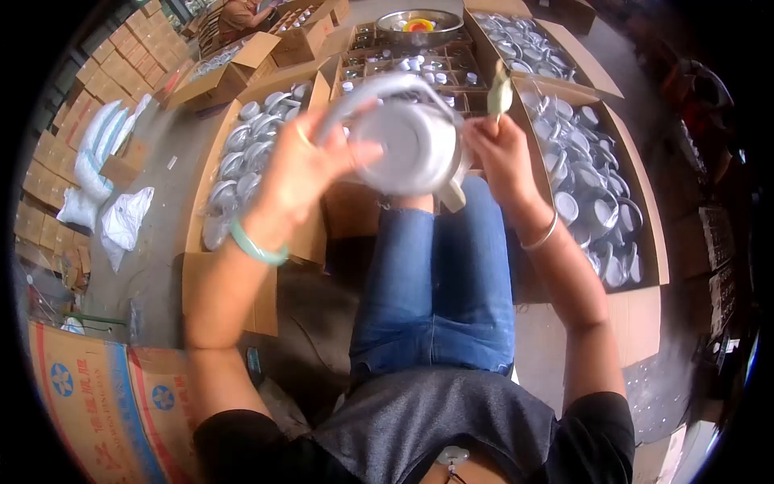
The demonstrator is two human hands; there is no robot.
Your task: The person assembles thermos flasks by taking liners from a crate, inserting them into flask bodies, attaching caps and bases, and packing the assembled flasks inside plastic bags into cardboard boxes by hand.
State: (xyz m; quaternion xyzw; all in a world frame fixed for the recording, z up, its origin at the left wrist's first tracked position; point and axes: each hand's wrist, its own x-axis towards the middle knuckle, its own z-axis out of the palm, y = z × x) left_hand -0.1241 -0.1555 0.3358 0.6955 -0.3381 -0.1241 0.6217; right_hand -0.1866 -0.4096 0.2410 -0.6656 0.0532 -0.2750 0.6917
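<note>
A grey-white round plastic piece with a curved handle, like the top of a thermos jug, is in front of my knees, smeared by motion. My left hand is on its left side, fingers at the handle and thumb across the flat round face. At its right edge, my right hand is closed in a pinch. A slim pale-green tool sticks up from those fingers; its exact kind is unclear. Whether the right fingertips also touch the round piece is hard to make out.
Similar grey pieces fill open cartons on the left, right and back right. White-capped bottles stand in a divided carton ahead, under a metal basin. Another person sits far left, near stacked boxes.
</note>
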